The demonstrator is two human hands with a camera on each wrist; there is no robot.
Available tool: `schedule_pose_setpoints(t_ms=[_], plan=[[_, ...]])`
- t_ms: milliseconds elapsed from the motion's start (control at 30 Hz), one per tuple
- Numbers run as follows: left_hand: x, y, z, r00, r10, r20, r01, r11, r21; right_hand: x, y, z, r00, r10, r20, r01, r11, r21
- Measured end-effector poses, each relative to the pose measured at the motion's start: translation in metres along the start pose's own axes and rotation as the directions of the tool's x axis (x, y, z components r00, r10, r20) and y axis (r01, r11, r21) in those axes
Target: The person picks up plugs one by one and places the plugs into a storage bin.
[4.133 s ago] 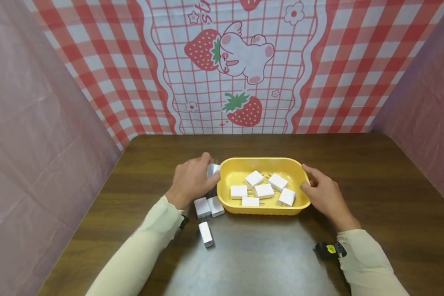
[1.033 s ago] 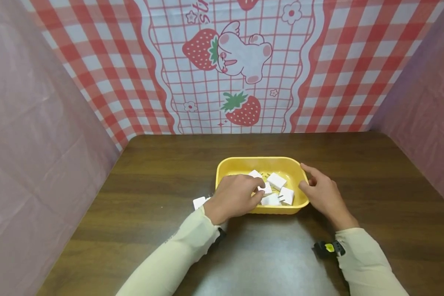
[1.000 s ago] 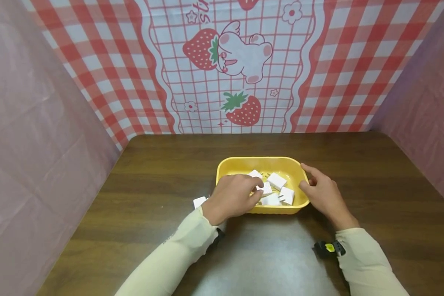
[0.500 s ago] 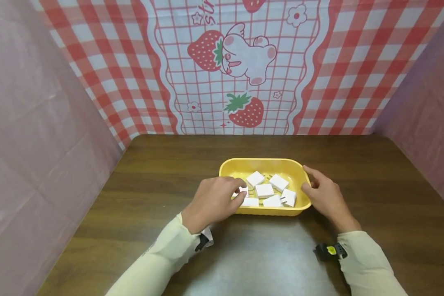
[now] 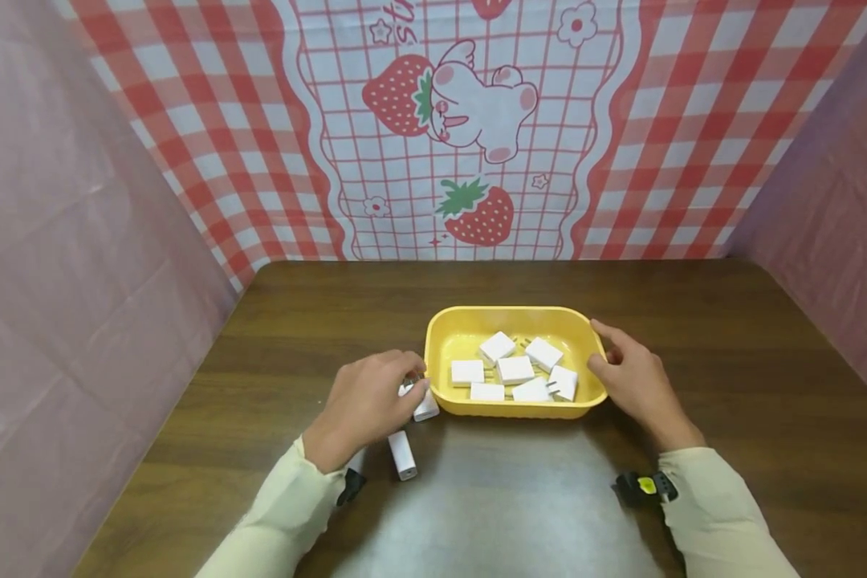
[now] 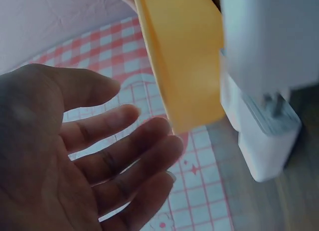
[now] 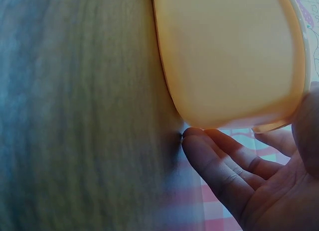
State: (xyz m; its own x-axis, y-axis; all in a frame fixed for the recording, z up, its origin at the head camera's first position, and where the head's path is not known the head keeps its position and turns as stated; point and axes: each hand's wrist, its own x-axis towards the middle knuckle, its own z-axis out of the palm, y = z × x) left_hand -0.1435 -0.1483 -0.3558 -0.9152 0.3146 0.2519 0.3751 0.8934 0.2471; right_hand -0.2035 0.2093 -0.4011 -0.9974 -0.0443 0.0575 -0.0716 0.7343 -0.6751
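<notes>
A yellow plastic basket [image 5: 516,410] holds several white charger plugs [image 5: 514,370], some with their metal prongs showing. My right hand [image 5: 639,385] grips its right end, thumb over the rim and fingers along the outside wall. Left of the basket, my left hand [image 5: 372,401] hovers over loose charger plugs, its fingers loosely bent with nothing between them in the left wrist view. One loose charger plug [image 5: 426,406] lies by the basket's left end, partly behind the fingertips. Another charger plug [image 5: 402,456] lies nearer, beside the left wrist.
The dark wood-grain table [image 5: 318,305] carries everything. A red-checked cloth with strawberries [image 5: 477,217] hangs behind it, and pink cloths [image 5: 101,321] hang at both sides. A black band [image 5: 646,486] with a yellow mark is on the right wrist.
My left hand has drawn back leftward from over the basket to the loose plugs. Compared with the oldest frame, one more plug lies in the basket. The right hand has stayed at the rim.
</notes>
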Motion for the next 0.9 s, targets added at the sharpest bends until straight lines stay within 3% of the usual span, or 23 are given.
schedule_pose_setpoints(t_ms=[300,567,700,900], plan=[[-0.013,-0.018,0.006,0.995,-0.063,0.078,0.058,0.996,0.071,0.001,0.001,0.001,1.000,0.005,0.006,-0.005,1.000,0.002],[-0.020,-0.025,0.013,0.977,-0.113,0.183,0.097,0.991,0.095,0.001,0.000,0.001,1.000,0.001,0.011,-0.001,1.000,0.001],[-0.021,-0.026,0.017,0.972,-0.129,0.198,0.112,0.989,0.096,0.000,0.000,0.001,1.000,0.007,0.014,-0.007,1.000,0.003],[-0.023,-0.028,0.020,0.978,-0.128,0.167,0.113,0.989,0.101,-0.001,-0.001,0.001,1.000,0.015,0.015,-0.015,1.000,0.000]])
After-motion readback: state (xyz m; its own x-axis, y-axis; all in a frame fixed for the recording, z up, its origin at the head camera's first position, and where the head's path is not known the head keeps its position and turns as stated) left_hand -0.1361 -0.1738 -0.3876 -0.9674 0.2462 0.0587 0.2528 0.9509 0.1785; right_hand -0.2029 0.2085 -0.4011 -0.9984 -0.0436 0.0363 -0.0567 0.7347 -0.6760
